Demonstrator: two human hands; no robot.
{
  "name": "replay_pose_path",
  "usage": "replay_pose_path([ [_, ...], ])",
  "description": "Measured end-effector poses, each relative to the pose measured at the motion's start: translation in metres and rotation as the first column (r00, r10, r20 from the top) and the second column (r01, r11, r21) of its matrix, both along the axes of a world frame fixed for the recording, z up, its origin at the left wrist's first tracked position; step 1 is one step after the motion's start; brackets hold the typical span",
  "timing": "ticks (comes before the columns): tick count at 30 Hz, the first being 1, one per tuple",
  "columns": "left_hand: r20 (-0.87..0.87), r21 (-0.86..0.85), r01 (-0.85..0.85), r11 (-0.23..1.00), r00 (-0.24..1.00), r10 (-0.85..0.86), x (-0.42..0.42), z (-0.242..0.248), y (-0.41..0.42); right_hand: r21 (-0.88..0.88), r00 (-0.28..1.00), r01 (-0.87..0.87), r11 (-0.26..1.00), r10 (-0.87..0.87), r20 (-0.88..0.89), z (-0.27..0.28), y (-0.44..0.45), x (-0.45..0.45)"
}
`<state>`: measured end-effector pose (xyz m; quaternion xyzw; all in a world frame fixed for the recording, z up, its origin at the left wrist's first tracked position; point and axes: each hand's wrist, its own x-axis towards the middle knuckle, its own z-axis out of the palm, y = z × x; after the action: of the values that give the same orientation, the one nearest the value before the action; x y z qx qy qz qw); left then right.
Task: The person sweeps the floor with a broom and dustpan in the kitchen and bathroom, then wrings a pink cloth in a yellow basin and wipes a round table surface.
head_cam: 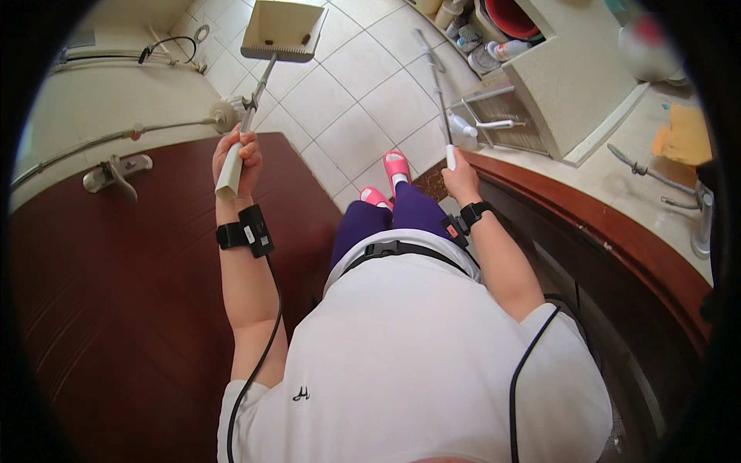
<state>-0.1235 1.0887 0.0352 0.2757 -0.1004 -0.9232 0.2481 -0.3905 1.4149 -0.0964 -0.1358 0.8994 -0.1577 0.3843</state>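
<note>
My left hand (pixel 238 162) is closed around the pale handle of a long-handled dustpan (pixel 283 29). The pan is held out over the tiled floor at the top, its toothed edge toward me, with two small dark spots inside. In my right hand (pixel 461 177) is the white grip of a long thin pole (pixel 438 92). The pole reaches forward over the tiles to a narrow, blurred head, whose kind I cannot tell. Both my wrists wear black straps with small devices and cables.
A dark red door (pixel 162 266) with a metal lever handle (pixel 118 175) stands at the left. On the right are a doorframe (pixel 579 226), a low rack (pixel 501 121), a plastic bottle (pixel 463 128) and a shelf holding bottles and a red basin (pixel 512 17). Pink slippers (pixel 397 166) are on my feet.
</note>
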Motion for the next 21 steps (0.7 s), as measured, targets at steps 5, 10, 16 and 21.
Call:
replay_pose_path([
  [5, 0.046, 0.035, -0.096, 0.995, 0.994, 0.095, 0.0, -0.004, -0.002, 0.214, 0.997, -0.056, 0.975, 0.067, -0.046, -0.009, -0.036, -0.064],
  [10, 0.048, 0.024, -0.128, 0.991, 0.991, 0.127, 0.006, -0.01, -0.007, -0.033, 0.773, 0.341, 0.94, -0.26, 0.579, 0.005, -0.067, -0.046],
  [16, 0.025, 0.086, -0.104, 0.991, 0.994, 0.102, 0.021, -0.026, -0.042, -0.045, 0.453, 0.54, 0.841, -0.245, 0.857, 0.023, -0.116, -0.002],
  [21, 0.002, 0.136, -0.164, 0.977, 0.986, 0.165, 0.035, -0.032, -0.081, -0.15, 0.616, 0.501, 0.853, -0.23, 0.753, 0.046, -0.134, -0.001],
])
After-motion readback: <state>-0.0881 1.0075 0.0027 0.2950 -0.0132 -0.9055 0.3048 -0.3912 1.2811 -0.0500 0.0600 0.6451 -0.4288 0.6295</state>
